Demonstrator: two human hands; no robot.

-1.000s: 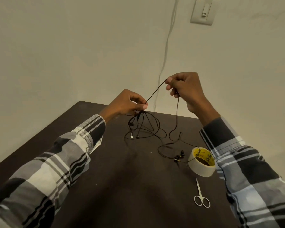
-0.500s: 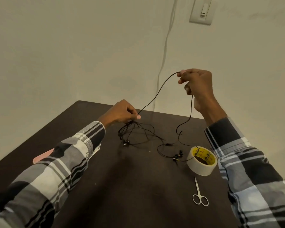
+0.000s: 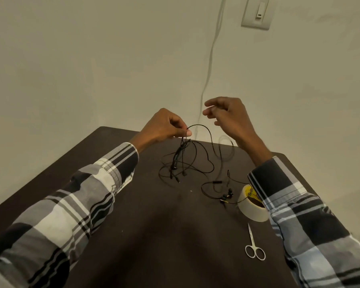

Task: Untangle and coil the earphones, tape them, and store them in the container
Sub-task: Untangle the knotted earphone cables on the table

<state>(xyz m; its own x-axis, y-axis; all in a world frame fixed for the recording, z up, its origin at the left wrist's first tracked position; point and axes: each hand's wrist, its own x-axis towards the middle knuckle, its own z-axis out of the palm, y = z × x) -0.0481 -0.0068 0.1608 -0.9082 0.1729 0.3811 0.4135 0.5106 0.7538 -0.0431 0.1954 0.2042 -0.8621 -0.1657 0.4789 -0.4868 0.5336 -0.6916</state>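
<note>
Earphones (image 3: 187,163) tangled on dark table (image 3: 133,235), left hand (image 3: 164,127) pinching the cord, right hand (image 3: 227,115) loose-fingered, holding nothing

- Part of the tape roll (image 3: 250,208) is covered by the right sleeve (image 3: 299,215).
- Both sleeves are cut off by the bottom edge, and the left sleeve (image 3: 56,215) by the left edge too.
- A loop of the earphones (image 3: 187,161) near the right hand (image 3: 229,119) is blurred.
- Which wire goes where in the tangle cannot be told.
- The wire's end is hidden inside the left hand (image 3: 164,127).
- The wall switch (image 3: 257,12) is cut off at the top.
- The near edge of the table (image 3: 154,235) is out of the picture.
</note>
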